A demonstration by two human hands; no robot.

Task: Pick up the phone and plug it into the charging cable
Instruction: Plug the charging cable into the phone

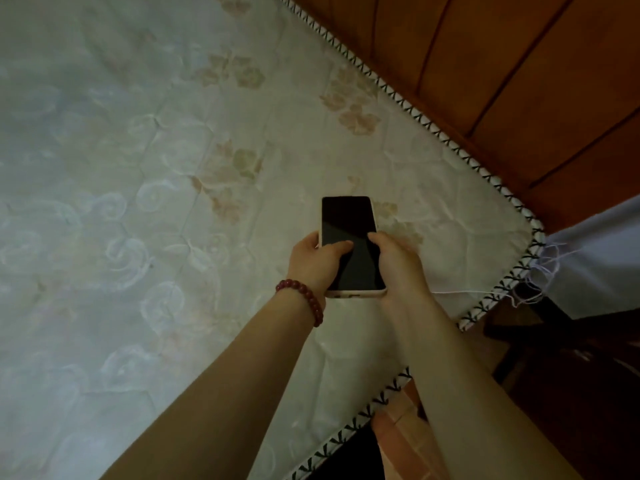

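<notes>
The phone (349, 244), dark screen up in a pale case, is being held above the mattress (138, 168) near its corner. The left hand (313, 259) is gripping its left edge, thumb lying across the screen; the right hand (398, 261) is clasping the right edge. A thin white cable (460, 292) is trailing over the mattress edge just beside the right hand.

- One view only, from a camera worn on the person's head; it looks forward and steeply down, wide-angle, with edges bowed
- Both forearms reach in from the bottom edge; the hands sit close, just right of centre
- A quilted mattress (145, 174) fills most of the frame; wooden boards (519, 74) cross the upper right corner
</notes>
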